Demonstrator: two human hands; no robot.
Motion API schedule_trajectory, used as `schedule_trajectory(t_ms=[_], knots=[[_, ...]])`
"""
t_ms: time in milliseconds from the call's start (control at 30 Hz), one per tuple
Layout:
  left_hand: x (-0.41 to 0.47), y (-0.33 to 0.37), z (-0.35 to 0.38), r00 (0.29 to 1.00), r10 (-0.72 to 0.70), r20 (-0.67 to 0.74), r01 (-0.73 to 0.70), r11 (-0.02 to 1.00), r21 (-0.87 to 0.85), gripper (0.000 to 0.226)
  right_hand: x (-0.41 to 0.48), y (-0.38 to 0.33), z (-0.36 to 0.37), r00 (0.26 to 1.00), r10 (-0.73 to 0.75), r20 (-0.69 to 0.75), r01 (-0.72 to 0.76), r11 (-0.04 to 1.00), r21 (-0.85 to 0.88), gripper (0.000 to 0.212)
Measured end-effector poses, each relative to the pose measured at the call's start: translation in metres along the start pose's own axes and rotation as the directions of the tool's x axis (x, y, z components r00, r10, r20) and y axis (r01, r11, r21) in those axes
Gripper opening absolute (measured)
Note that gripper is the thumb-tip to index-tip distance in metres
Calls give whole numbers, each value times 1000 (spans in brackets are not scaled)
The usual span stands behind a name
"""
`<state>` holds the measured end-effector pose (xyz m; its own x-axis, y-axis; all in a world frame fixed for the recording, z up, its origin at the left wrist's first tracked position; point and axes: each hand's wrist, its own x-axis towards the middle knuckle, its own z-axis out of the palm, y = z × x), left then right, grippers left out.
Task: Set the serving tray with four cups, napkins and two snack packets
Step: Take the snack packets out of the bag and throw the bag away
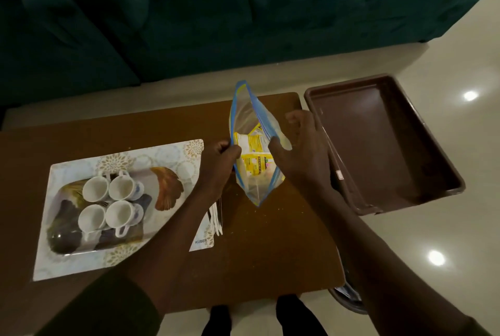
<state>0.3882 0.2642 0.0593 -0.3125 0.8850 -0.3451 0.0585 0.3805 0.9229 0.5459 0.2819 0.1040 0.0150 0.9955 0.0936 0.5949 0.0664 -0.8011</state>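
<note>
Head view. Four cups (112, 204) stand grouped on the patterned serving tray (67, 257), at the left of the brown tabletop (270, 249). The left hand (220, 155) and right hand (300, 143) each pinch one lip of a clear zip bag (253, 146), holding its mouth apart; yellow snack packets (255, 158) are inside it, not yet on the tray. What may be napkins (216, 220) lie by the tray's edge. An empty brown bin (384, 143) sits right; a green sofa (189, 11) and pale glossy floor (446, 227) surround.
</note>
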Motion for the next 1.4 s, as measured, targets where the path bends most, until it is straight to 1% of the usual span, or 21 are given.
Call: schedule_trajectory(t_ms=[67, 100, 167, 267, 333, 367, 433, 500, 600, 700, 767, 833, 900, 967, 1000, 1100, 1167, 1233, 1267, 1333, 1400], knots=[[0, 0, 1, 999, -17, 38, 19, 998, -67, 17, 4, -21, 2, 989, -138, -61, 144, 985, 95, 20], [-1, 1, 1, 997, -33, 66, 40, 994, -105, 15, 6, -30, 5, 982, -183, -43, 188, 971, 150, 14], [-2, 5, 0, 995, -51, 88, 63, 990, -129, 12, 10, -39, 20, 981, -178, 83, 163, 974, 160, 4], [-3, 9, 0, 999, -16, 45, 20, 996, -87, 18, 20, -23, 48, 969, 43, 245, -42, 999, -9, 15], [-6, 13, -1, 999, 31, 33, -29, 997, -70, 27, 28, 0, 61, 927, 203, 315, -164, 976, -144, 23], [-7, 14, -2, 998, 54, 34, -52, 996, -68, 25, 30, 10, 67, 897, 265, 353, -204, 958, -201, 30], [-10, 17, -2, 995, 80, 58, -77, 996, -53, 16, 31, 26, 79, 835, 382, 396, -287, 916, -279, 56], [-13, 18, -1, 992, 84, 90, -80, 996, -39, 13, 28, 34, 89, 792, 470, 389, -365, 876, -314, 80], [-16, 17, 0, 992, 68, 107, -68, 998, -7, 14, 20, 42, 98, 819, 440, 368, -359, 894, -269, 92], [-18, 15, -1, 991, 65, 118, -67, 998, 16, 21, 12, 50, 101, 845, 401, 354, -331, 912, -244, 92], [-18, 14, -1, 989, 81, 120, -83, 996, 15, 16, 11, 54, 104, 831, 433, 348, -354, 896, -268, 91], [-19, 13, -1, 989, 88, 120, -91, 996, 14, 16, 13, 58, 103, 802, 471, 367, -375, 876, -305, 99], [-21, 11, 1, 990, 73, 119, -74, 997, 7, 14, 16, 60, 98, 777, 473, 414, -334, 869, -366, 92], [-22, 9, 3, 991, 61, 118, -62, 998, 6, 21, 18, 60, 88, 775, 444, 450, -255, 871, -421, 67], [-22, 8, 4, 993, 60, 104, -62, 998, 16, 26, 21, 59, 82, 789, 412, 455, -222, 882, -415, 54], [-23, 8, 10, 996, 89, 25, -90, 994, 58, 20, 32, 44, 62, 841, 277, 465, -123, 934, -334, 27], [-24, 9, 16, 993, 120, -17, -118, 990, 82, 28, 40, 29, 49, 864, 182, 470, -25, 947, -320, 23], [-24, 11, 21, 993, 119, -26, -117, 991, 72, 26, 44, 14, 39, 891, 90, 446, 87, 928, -362, 25], [-23, 12, 22, 994, 106, -24, -105, 992, 64, 27, 45, 6, 34, 910, 49, 413, 109, 930, -351, 23], [-21, 15, 28, 995, 101, -22, -99, 993, 65, 37, 48, -9, 19, 942, 51, 333, 22, 977, -213, 19], [-20, 15, 32, 988, 145, -48, -139, 985, 99, 39, 56, -19, -2, 971, 98, 216, -92, 995, -36, 18]])
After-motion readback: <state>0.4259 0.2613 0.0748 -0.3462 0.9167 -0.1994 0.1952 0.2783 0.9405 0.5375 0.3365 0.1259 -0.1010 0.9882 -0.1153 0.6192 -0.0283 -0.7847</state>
